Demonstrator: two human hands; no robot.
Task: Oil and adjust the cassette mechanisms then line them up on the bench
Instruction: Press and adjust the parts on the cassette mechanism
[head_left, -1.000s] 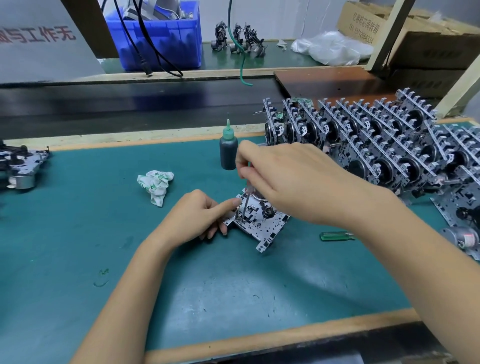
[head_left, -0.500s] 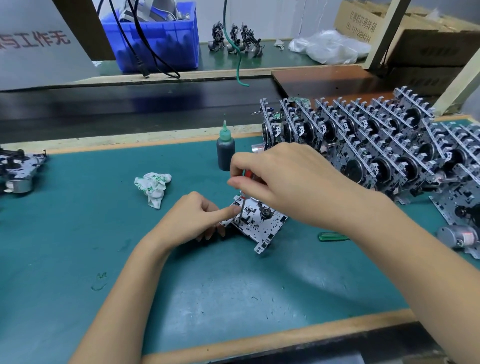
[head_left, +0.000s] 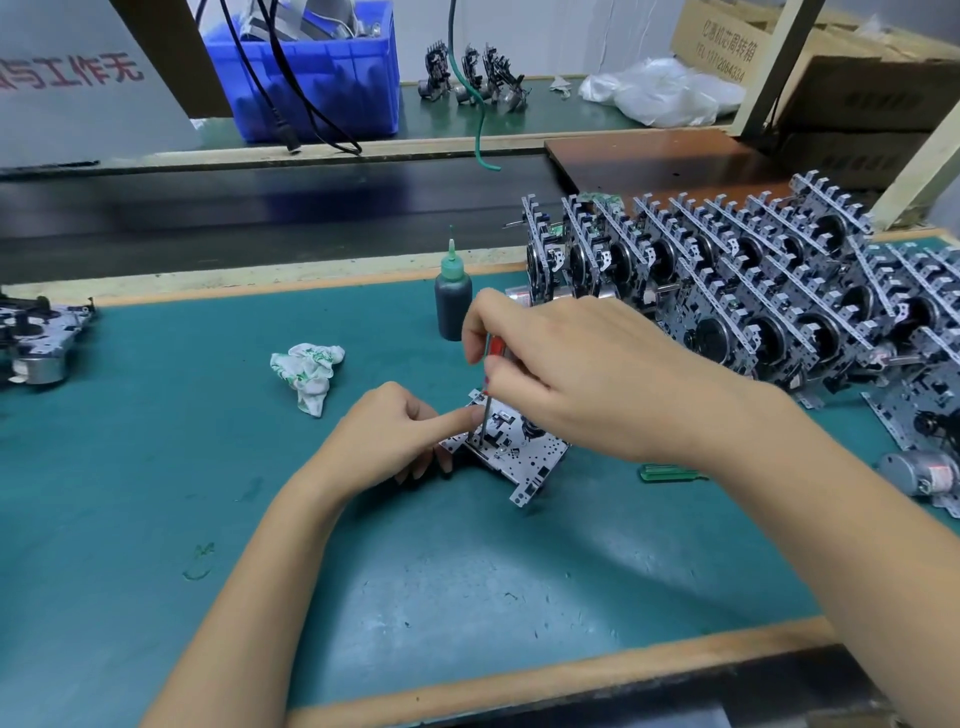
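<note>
Under right hand (head_left: 566, 379), cassette mechanism (head_left: 511, 449), left hand (head_left: 387, 436) touching

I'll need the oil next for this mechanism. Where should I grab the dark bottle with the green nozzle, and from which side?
Grip the oil bottle round its dark, round body, below the green nozzle. It stands upright on the mat, so a sideways grasp fits. Coming from its left looks best: the right hand with the screwdriver crowds its right.

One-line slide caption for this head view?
Right hand turns a red-handled screwdriver into a cassette mechanism steadied by the left hand, oil bottle behind.
</note>
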